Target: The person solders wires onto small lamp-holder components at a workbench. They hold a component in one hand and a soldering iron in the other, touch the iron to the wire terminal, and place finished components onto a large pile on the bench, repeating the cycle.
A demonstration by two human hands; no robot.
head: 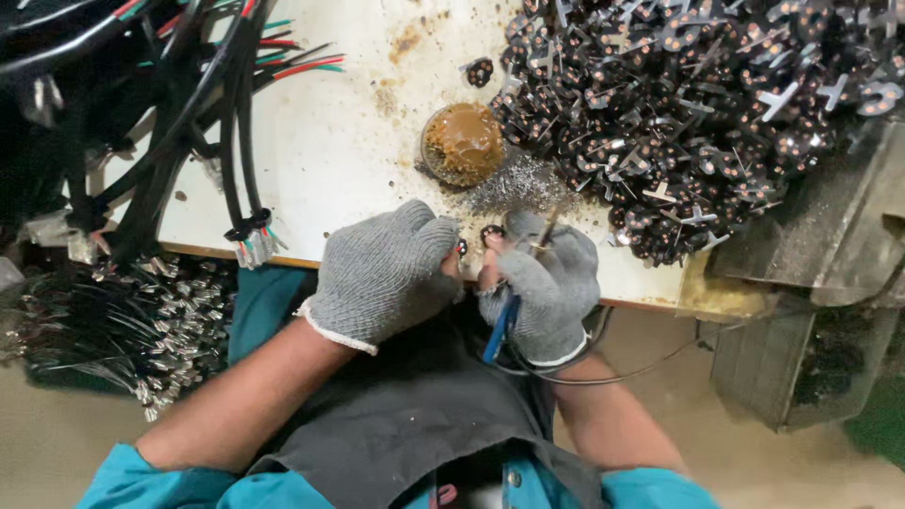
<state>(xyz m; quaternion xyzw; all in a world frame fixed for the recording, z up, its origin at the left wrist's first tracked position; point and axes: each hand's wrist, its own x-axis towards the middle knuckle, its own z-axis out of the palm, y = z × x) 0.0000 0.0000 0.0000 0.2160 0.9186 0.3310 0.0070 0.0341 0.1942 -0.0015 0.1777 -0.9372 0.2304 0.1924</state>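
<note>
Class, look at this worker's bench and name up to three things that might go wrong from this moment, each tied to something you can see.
1. The right hand holds a thin blue-handled tool with its tip close to bare fingertips; a slip might hurt them.
2. The small black part is pinched between both hands at the table edge; it could drop into the lap.
3. The open brown paste tin sits just beyond the left hand; a knock might tip it.
</note>
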